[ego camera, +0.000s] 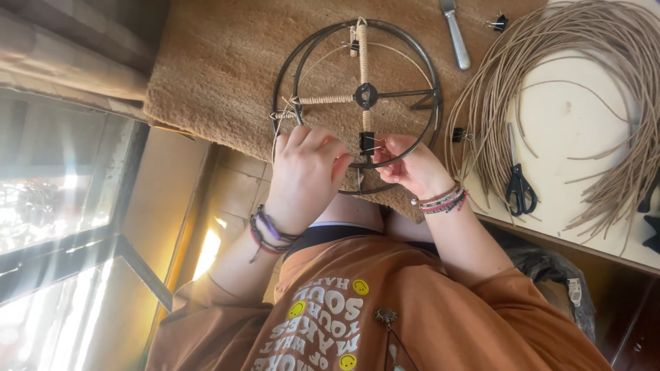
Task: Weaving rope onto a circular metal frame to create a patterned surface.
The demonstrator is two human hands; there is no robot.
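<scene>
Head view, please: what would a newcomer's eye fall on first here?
First, the round metal frame on the woven mat, some spokes wrapped in cord, with the left hand and right hand working at its near rim beside a black binder clip. Then the cord bundle and black scissors at right.

The metal frame (357, 96) is round, made of two dark rings joined side by side, with four spokes that meet at a small hub in the middle. It lies flat on the brown woven mat (220, 62), close to the mat's near edge, and its lowest part goes a little over that edge. Two spokes are already wrapped with pale cord (363, 58), the other two are bare metal. A black binder clip (369, 143) sits on the spoke nearest to the person, just between the two hands. A thin loose strand of cord hangs at the left side of the rings.
</scene>
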